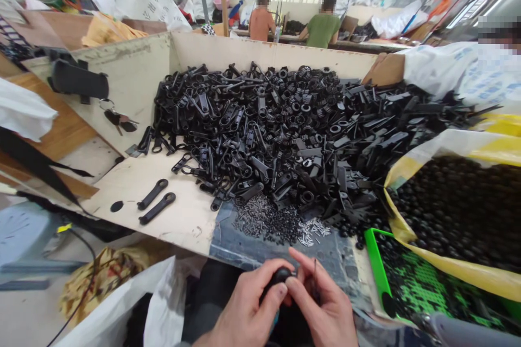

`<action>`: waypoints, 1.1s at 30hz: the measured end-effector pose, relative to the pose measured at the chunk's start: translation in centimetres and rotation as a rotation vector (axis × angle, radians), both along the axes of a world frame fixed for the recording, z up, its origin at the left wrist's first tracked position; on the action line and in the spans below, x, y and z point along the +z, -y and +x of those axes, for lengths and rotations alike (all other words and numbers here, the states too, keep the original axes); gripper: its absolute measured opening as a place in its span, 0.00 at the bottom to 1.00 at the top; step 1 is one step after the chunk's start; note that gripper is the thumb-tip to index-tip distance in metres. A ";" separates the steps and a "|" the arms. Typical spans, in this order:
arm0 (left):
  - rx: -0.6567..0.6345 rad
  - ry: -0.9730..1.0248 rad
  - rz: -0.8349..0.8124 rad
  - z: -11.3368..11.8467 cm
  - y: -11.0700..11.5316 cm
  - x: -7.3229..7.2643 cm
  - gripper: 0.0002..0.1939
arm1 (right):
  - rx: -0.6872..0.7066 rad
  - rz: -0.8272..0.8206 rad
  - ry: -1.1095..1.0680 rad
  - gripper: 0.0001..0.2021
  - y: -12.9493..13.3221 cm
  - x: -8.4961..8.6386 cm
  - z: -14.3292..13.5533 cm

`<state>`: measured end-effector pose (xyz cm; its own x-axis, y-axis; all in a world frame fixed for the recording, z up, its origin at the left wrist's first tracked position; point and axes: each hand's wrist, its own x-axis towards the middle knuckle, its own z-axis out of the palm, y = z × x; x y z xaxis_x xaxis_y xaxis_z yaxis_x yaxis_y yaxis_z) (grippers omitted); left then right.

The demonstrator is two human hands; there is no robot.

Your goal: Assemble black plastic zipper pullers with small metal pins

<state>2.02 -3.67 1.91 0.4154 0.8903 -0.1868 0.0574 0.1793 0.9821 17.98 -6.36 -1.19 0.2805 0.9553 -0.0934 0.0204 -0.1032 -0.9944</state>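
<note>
My left fingers [273, 298] close round a rounded black piece [280, 274]; my right fingers [300, 294] pinch its right edge; its long axis I cannot tell.

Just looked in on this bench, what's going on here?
A person's left hand and right hand hold a small, rounded black part between them, at the near edge of a pale workbench. Beyond them, small silver metal pins lie before a large heap of black plastic parts. Two long black ring-ended pieces lie apart, to the left.
</note>
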 end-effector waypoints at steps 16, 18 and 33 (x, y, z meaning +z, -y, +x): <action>0.094 -0.224 -0.236 -2.6 -0.3 -1.0 0.21 | 0.370 -0.169 -0.118 0.18 -3.2 0.3 -0.2; 0.004 -0.106 -0.368 -2.6 -0.6 -0.8 0.15 | 0.400 -0.108 -0.036 0.16 -3.4 0.4 0.0; -0.014 -0.048 -0.543 -1.7 -0.5 -0.1 0.31 | 0.574 -0.017 0.228 0.15 -3.8 -0.1 0.2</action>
